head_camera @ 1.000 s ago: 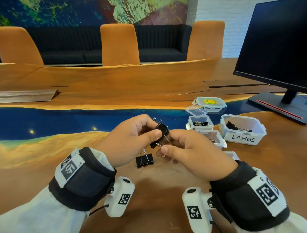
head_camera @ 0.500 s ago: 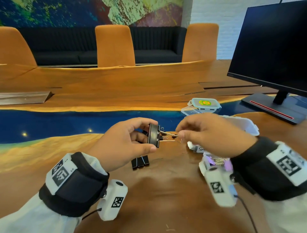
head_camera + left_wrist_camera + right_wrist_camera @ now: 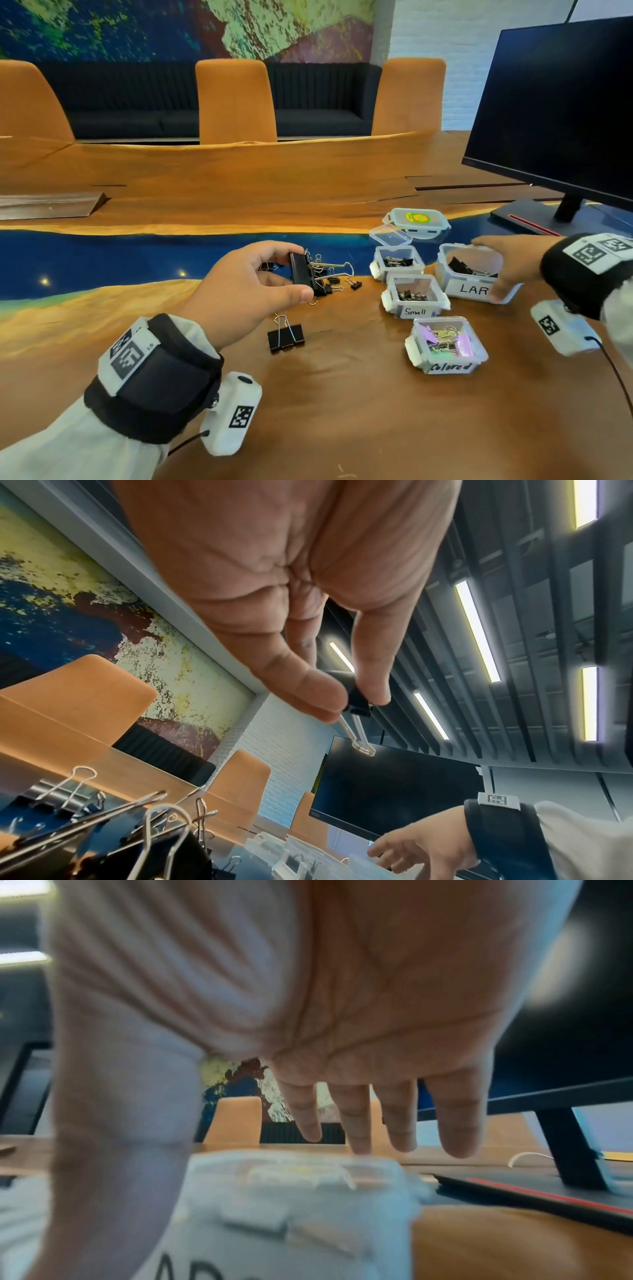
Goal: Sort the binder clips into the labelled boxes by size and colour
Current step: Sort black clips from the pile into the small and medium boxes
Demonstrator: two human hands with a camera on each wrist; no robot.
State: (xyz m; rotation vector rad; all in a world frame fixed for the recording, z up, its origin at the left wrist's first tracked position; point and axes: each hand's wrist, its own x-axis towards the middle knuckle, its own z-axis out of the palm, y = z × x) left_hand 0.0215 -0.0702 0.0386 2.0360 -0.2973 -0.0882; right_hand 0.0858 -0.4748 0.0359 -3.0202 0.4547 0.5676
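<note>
My left hand [image 3: 298,271] pinches a large black binder clip [image 3: 305,279] between thumb and fingers, its wire handles pointing right; the left wrist view shows the same clip [image 3: 359,703]. Just behind it lies a pile of loose clips [image 3: 329,282], and one large black clip [image 3: 286,337] sits on the table below my hand. My right hand [image 3: 493,270] spans the box marked LARGE [image 3: 459,289], thumb on its front wall, straight fingers [image 3: 354,1123] over the far rim, holding nothing. The Small box [image 3: 414,310] and Colored box [image 3: 448,366] stand nearer me.
An unlabelled box [image 3: 397,270] of black clips stands left of the LARGE box. Two lids [image 3: 416,219] lie behind the boxes. A monitor [image 3: 555,113] on its base [image 3: 531,219] fills the right. Orange chairs [image 3: 236,102] line the table's far side.
My right hand has let go of the clip's wire handles and swung right onto the LARGE box. The left hand still holds the large black clip, in about the same place.
</note>
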